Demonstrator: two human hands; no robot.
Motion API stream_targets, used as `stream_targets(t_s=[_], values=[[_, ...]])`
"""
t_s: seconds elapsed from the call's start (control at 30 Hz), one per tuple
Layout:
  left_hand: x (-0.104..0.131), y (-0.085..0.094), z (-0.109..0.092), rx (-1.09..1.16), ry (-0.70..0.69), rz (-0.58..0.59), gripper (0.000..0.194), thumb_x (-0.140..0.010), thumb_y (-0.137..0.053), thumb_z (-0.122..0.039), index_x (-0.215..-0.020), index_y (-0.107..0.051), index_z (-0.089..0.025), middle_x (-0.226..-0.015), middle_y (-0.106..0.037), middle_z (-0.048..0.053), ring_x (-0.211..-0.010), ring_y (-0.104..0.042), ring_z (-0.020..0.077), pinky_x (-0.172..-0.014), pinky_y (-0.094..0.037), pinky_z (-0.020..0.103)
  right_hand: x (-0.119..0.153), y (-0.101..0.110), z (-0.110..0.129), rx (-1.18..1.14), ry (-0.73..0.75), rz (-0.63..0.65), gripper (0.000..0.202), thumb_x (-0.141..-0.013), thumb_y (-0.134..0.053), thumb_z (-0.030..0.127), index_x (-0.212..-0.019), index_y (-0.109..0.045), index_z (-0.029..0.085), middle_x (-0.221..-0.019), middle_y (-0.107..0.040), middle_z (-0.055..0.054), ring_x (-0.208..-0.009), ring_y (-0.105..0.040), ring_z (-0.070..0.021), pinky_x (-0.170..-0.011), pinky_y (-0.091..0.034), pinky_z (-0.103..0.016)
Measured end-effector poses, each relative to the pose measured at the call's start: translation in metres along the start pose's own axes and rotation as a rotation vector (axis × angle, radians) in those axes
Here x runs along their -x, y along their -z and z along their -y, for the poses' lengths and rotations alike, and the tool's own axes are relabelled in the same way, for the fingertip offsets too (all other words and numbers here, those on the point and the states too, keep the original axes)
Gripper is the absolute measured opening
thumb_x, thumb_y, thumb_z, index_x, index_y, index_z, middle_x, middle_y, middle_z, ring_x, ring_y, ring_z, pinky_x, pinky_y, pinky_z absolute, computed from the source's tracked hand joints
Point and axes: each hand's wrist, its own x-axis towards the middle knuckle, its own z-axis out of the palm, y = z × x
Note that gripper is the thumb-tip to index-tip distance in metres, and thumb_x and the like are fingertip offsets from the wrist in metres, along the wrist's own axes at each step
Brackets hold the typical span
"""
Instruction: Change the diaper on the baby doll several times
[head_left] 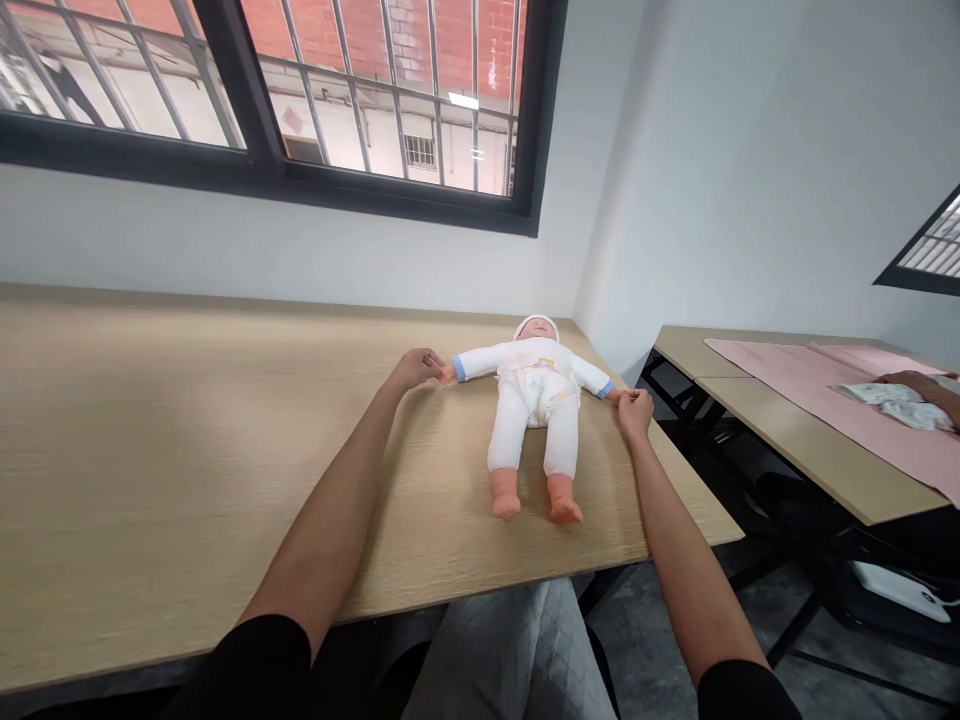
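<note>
A baby doll (538,375) lies on its back on the wooden table (187,450), with its feet toward me and its arms stretched out sideways. It wears a white cap, a white top with blue cuffs, and a diaper (538,397) around its hips. White cloth covers its legs down to the ankles; the feet are bare. My left hand (417,369) pinches the doll's hand on the left side. On the opposite side, my right hand (636,412) has its fingers closed on the doll's other hand.
A second table (795,430) stands to the right, across a gap, with a pink cloth (810,400) on it. Another person's hand (919,385) rests there on a patterned white cloth (892,405). A white wall and barred window (390,90) rise behind my table.
</note>
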Motion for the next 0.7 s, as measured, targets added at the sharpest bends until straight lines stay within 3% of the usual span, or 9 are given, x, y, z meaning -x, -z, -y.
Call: stream_targets(t_s=[0.43,0.7], values=[[-0.0024,-0.0058,-0.0002,-0.077,0.059,0.027,0.016,-0.05,-0.066,-0.015,-0.064,-0.059,-0.016,-0.051,-0.057,-0.002,-0.049,-0.053,0.013,-0.046,-0.036,0.021,0.0068,0.0038,0.0011,0.106,0.041,0.0,0.012,-0.07,-0.046,0.023,-0.077,-0.053,0.018,-0.092,-0.058,-0.012,-0.099,-0.048,-0.0294,-0.087,-0.037,-0.041],[-0.0027,-0.0099,-0.0004,-0.066,0.078,0.063,0.026,-0.048,-0.07,-0.02,-0.073,-0.06,-0.017,-0.047,-0.055,-0.004,-0.047,-0.054,0.0127,-0.046,-0.037,0.021,0.0069,0.0048,0.0024,0.13,0.06,0.017,0.014,-0.07,-0.044,0.02,-0.079,-0.055,0.017,-0.093,-0.058,-0.013,-0.097,-0.049,-0.0292,-0.086,-0.037,-0.041]])
